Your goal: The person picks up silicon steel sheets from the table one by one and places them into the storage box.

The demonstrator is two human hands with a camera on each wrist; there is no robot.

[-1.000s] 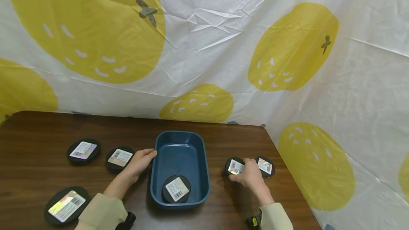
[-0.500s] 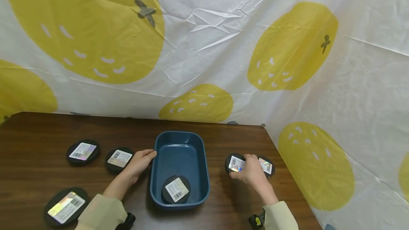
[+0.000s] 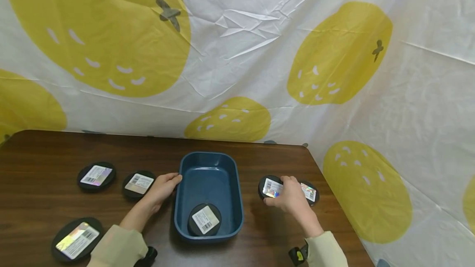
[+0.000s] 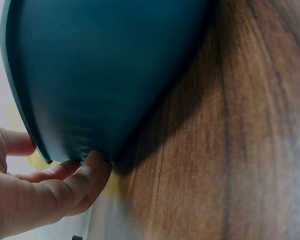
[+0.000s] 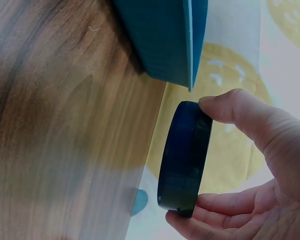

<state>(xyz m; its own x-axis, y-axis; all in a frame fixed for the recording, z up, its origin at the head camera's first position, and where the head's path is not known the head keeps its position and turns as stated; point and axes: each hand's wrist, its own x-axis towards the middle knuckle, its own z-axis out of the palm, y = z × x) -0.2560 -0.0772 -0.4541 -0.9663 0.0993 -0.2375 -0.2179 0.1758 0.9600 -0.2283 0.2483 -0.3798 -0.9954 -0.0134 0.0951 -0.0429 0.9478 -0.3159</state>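
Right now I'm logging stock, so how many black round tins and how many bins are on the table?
Black round tins with labels: 6. One in the bin, three left of it, one held by the right hand, one beside it.
Blue bin: 1.
Total: 7.

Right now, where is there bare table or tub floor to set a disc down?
Free: the far half of the blue tub, beyond its one disc; the table behind the tub. Crowded: right of the tub, where the right hand grips a disc.
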